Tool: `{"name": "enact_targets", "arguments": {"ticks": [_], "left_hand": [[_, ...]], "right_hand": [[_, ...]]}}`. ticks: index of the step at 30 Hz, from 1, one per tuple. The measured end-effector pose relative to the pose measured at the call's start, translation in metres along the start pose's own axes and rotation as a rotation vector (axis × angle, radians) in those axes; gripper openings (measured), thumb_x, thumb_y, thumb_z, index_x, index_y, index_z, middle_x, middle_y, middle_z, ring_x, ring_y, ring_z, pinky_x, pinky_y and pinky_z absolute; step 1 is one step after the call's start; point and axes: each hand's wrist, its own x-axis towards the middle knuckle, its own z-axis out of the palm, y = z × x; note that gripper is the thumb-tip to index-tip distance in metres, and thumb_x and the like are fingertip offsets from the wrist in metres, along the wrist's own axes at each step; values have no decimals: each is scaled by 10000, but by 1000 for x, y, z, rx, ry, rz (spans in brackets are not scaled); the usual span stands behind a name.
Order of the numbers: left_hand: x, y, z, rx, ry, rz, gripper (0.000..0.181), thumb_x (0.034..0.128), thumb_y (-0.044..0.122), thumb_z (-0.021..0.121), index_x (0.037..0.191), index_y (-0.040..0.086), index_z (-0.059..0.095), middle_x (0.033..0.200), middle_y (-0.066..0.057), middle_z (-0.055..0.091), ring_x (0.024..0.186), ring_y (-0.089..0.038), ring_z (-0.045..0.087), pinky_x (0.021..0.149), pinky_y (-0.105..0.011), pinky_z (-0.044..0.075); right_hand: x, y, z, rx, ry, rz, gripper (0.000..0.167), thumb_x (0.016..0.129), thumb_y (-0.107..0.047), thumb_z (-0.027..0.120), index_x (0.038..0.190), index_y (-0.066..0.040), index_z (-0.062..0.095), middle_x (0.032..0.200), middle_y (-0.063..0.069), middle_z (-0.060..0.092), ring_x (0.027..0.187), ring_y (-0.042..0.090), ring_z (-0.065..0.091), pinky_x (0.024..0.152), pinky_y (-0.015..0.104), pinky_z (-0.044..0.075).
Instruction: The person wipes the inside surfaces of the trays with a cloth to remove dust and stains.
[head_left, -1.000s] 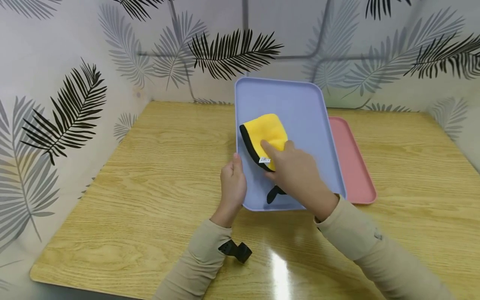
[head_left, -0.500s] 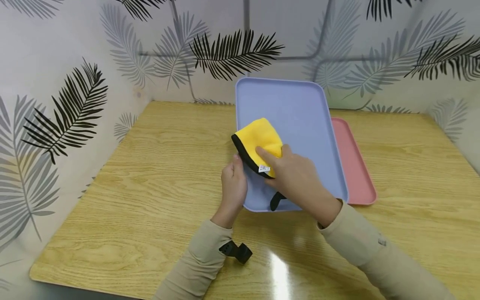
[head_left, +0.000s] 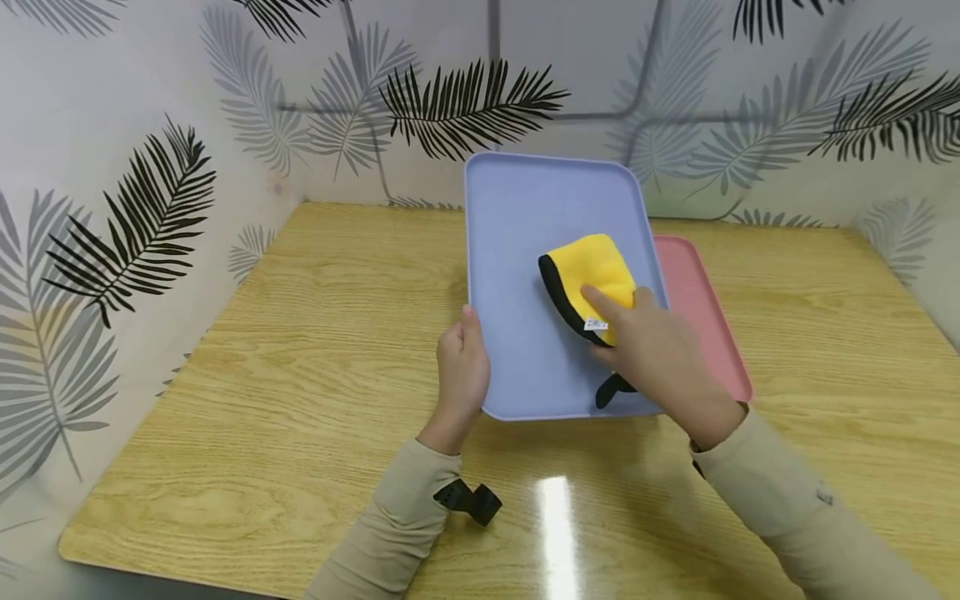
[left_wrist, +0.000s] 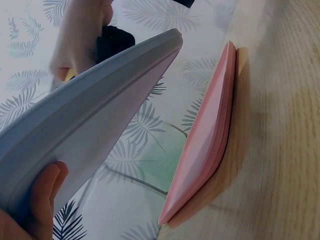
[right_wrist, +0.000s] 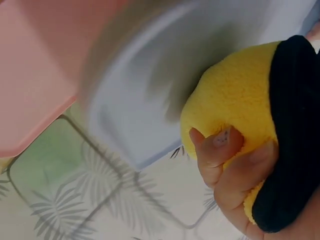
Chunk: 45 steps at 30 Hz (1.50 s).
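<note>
A blue tray [head_left: 525, 333] is held up off the table at a tilt, its inner side toward the head camera. My left hand [head_left: 462, 364] grips its left edge, thumb on the rim and fingers beneath, as the left wrist view shows. In my right hand [head_left: 660, 350] is a folded yellow cloth [head_left: 600, 267] with a black border and a small white label. The right hand holds that cloth against the tray's inner face, right of its middle. Fingertips [right_wrist: 220, 140] dig into the cloth in the right wrist view. A black end [head_left: 613, 389] pokes out below the right hand.
A pink tray [head_left: 693, 308] lies on the wooden table [head_left: 300, 350], partly covered by the blue one. Behind the table rises a backdrop [head_left: 480, 108] printed with leaves. A black strap device [head_left: 468, 500] sits on the left wrist.
My right hand and the cloth first slid down-left to the tray's left edge, then swept right across it. The tray shifted slightly left; the left hand kept its grip.
</note>
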Motion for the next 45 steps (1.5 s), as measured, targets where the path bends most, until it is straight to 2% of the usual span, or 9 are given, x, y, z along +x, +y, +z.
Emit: {"name": "enact_targets", "arguments": {"ticks": [3,7,10,15,25,28,32,39,45], "left_hand": [[0,-2,-1,-8,8,16,462,984,281,312,618,40,460,582,-49,457,525,-123,434,463,-247,361],[0,-4,-2,-23,8,48,494,975,350,308,625,46,477,587,-58,484,516,-126,455,453,-252,380],[1,-3,-3,-12,10,37,477,980,319,310,609,57,455,578,-50,466,507,-121,440,446,-241,366],[1,1,-3,16,11,-9,438,988,235,311,590,81,412,571,-22,427,505,-112,407,451,-227,332],[-1,2,-1,11,10,-3,432,989,224,309,614,64,452,589,-26,451,530,-117,428,472,-234,349],[-1,2,0,7,8,-3,436,990,224,304,636,35,477,599,-39,470,533,-118,442,472,-236,362],[-1,2,1,3,12,-7,440,990,222,302,667,3,506,613,-47,490,541,-118,455,479,-241,378],[-1,0,2,9,6,0,432,990,200,290,610,61,442,592,-32,452,539,-114,431,487,-241,352],[-1,-1,2,-6,-8,-5,454,995,216,265,813,-53,582,738,-117,575,651,-135,538,570,-271,451]], "right_hand": [[-1,11,-1,0,-6,26,620,698,-194,755,1249,-100,485,740,199,474,515,271,408,389,334,338],[-4,21,-5,-8,-64,93,610,722,-214,734,1255,-78,469,673,152,454,627,303,433,397,354,354],[-5,25,-8,-12,-112,143,602,751,-230,701,1265,-53,443,644,139,451,646,314,451,388,358,362],[-7,28,-10,-10,-108,157,589,754,-240,693,1243,-30,438,626,153,464,607,317,476,368,366,360],[-6,18,-8,-19,-99,114,559,766,-234,675,1217,15,458,526,76,417,614,303,472,448,365,372],[-5,10,-8,-21,-103,102,568,764,-244,667,1221,14,451,512,67,401,593,290,473,428,350,362],[-3,-3,-5,-26,-104,92,595,760,-279,682,1243,-22,448,582,102,432,568,271,468,375,330,353],[-1,-31,5,-42,-6,-16,615,717,-295,741,1224,-49,493,689,189,487,428,241,408,353,330,343],[0,-55,9,-52,86,-109,643,681,-334,763,1215,-77,513,704,190,489,385,193,366,329,316,337]]}}
